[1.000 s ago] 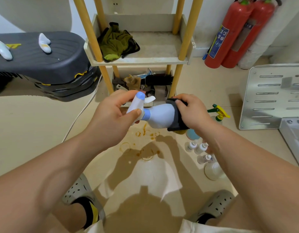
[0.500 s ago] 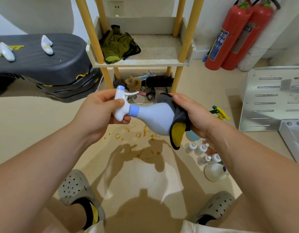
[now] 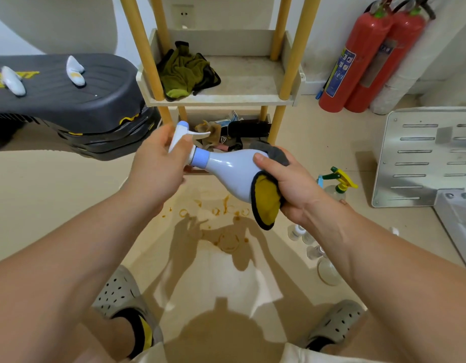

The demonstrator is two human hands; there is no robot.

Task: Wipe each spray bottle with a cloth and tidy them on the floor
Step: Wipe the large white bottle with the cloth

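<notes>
1. The left hand [image 3: 158, 163] has its grip clamped on the white spray head [image 3: 178, 136] of the pale blue spray bottle [image 3: 232, 166]. Its fingers curl round the neck just above the blue collar, and the back of the hand faces the camera.
2. The right hand [image 3: 292, 187] has its grip closed on the bottle's wide base through a cloth [image 3: 266, 203], grey on one side and yellow on the other. The thumb lies flat on the bare body, and a loose flap of cloth hangs below the palm.
3. The bottle is held in the air on its side between both hands. The spray head is at the left and a little higher, and the trigger points toward the shelf unit [image 3: 226, 100].
4. Both forearms reach forward from the lower corners, elbows out.
5. On the floor [image 3: 56, 205] below are orange stains [image 3: 221, 210]. Small clear bottles [image 3: 296, 231] stand under the right wrist, and a bottle with a green-and-yellow trigger [image 3: 336, 182] stands just right of that hand.
6. Two red fire extinguishers [image 3: 357, 61] stand against the wall. The nearer one has a blue label whose writing is too small to read.
</notes>
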